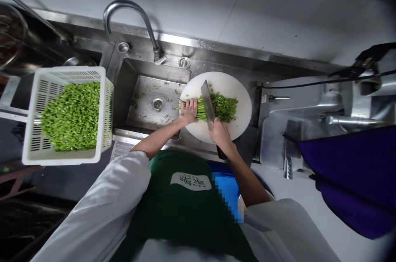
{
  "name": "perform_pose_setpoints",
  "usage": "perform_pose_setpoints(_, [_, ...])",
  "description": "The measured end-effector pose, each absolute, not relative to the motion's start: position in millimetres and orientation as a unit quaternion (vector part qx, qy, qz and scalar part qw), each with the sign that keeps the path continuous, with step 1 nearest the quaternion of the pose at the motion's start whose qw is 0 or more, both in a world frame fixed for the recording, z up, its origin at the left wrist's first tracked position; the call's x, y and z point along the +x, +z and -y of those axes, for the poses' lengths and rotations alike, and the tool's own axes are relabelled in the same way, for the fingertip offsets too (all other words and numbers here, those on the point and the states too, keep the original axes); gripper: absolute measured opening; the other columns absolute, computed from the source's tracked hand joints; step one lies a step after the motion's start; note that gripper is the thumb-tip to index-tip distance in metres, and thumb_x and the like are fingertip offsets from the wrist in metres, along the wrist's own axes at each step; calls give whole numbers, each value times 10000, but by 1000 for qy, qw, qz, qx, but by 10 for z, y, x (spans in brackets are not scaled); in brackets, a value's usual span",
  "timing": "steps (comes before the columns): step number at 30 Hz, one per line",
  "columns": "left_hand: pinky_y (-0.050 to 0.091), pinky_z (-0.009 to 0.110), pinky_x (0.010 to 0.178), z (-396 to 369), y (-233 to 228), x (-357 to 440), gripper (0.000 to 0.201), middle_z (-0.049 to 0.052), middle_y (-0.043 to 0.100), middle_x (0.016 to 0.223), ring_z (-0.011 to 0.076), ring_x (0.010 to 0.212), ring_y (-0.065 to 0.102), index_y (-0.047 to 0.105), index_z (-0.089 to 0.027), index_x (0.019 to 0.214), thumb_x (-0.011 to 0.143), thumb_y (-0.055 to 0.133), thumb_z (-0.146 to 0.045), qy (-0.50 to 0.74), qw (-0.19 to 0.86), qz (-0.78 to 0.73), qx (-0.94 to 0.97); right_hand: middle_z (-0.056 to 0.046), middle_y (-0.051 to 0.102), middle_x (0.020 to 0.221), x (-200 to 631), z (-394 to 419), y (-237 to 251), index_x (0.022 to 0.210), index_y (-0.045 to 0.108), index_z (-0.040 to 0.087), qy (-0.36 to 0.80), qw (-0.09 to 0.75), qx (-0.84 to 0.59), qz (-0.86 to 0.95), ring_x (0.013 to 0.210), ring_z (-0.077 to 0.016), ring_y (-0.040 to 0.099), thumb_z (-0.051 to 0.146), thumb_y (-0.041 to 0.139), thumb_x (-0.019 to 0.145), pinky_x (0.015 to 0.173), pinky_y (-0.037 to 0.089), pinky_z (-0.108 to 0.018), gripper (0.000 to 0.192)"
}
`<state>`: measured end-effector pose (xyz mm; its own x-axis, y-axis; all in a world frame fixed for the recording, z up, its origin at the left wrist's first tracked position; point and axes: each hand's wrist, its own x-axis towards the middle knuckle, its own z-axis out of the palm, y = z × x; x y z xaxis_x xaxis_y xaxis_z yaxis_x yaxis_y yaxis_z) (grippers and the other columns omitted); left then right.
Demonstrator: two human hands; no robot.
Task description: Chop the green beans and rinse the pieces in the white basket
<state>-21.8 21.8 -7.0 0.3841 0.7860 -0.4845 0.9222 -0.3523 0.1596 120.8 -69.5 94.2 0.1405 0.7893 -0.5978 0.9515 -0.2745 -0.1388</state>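
With our left hand [188, 110] we press green stalks [201, 108] onto a round white board [243, 93], while our right hand [220, 132] grips a broad knife [207, 101] across the greens. To our left, a white basket [102, 130] holds small chopped green pieces [74, 115]. Between basket and board, we see a metal sink [148, 117] with green scraps and a curved tap [145, 16] behind it.

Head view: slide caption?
Right hand holds broad metal cleaver across thin green stalks under left hand on round white board.

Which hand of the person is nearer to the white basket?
Left. The left hand rests on the green stalks, across the sink from the white basket. The right hand grips the knife, farther from the basket.
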Motion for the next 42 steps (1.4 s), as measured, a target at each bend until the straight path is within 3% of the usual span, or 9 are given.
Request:
perform_pose_setpoints(6, [240,697,1333,-219,-98,-191,1222,333,298,1763,512,1631,273,190,2,1771,856,861,-449,-159,202,-517,817,-206,787,1087,1206,523,773,1301,580,98,-334,115,740,-572,1047,-277,798,189,412,1150,863,523,-285,245])
perform_pose_setpoints(13, [200,699,1353,-240,-80,-163,1239,296,294,1786,480,1674,237,142,-73,1798,856,856,-443,-170,219,-530,801,-259,753,1287,1066,348,348,1379,550,67,-297,117,760,-565,1210,-304,758,210,364,1165,958,527,-323,318])
perform_pose_setpoints(18, [150,683,1366,-233,41,-368,1473,302,17,1849,441,1739,37,-46,-93,1798,800,937,-547,-157,266,-542,782,-231,784,1205,1202,419,529,1339,572,92,-298,117,745,-586,1114,-296,777,242,365,1166,888,517,-309,309])
perform_pose_setpoints(22, [188,650,1367,-158,118,-561,1400,273,-56,1854,401,1748,-22,-62,-101,1797,880,829,-671,-119,295,-530,786,-239,780,1208,1209,574,773,1321,562,95,-261,109,756,-590,1129,-309,769,232,353,1163,863,506,-307,295])
perform_pose_setpoints(26, [191,593,1388,-18,52,-502,930,209,31,1872,315,1757,57,48,-97,1807,1121,427,-596,-61,279,-547,787,-243,781,1225,1108,628,840,1324,566,85,-292,134,737,-595,1186,-317,762,207,374,1156,896,508,-312,283])
perform_pose_setpoints(29, [149,583,1404,52,-96,-362,750,158,102,1876,296,1754,102,143,-87,1803,1159,209,-465,-32,233,-577,782,-251,784,1198,1061,604,821,1341,558,61,-309,137,736,-587,1186,-312,768,192,381,1154,911,515,-312,288])
perform_pose_setpoints(34, [180,588,1400,60,-392,-274,718,121,219,1863,362,1726,203,252,-120,1790,1144,224,-431,-10,212,-586,782,-222,795,1079,1043,539,764,1329,563,58,-329,134,736,-576,1062,-290,798,184,388,1154,889,521,-306,277])
perform_pose_setpoints(42, [211,628,1392,55,-515,-265,666,145,370,1807,369,1685,322,404,-132,1730,1129,291,-393,42,221,-585,779,-230,787,1175,1104,397,299,1339,593,68,-318,108,764,-552,1060,-275,792,250,395,1177,892,536,-293,314])
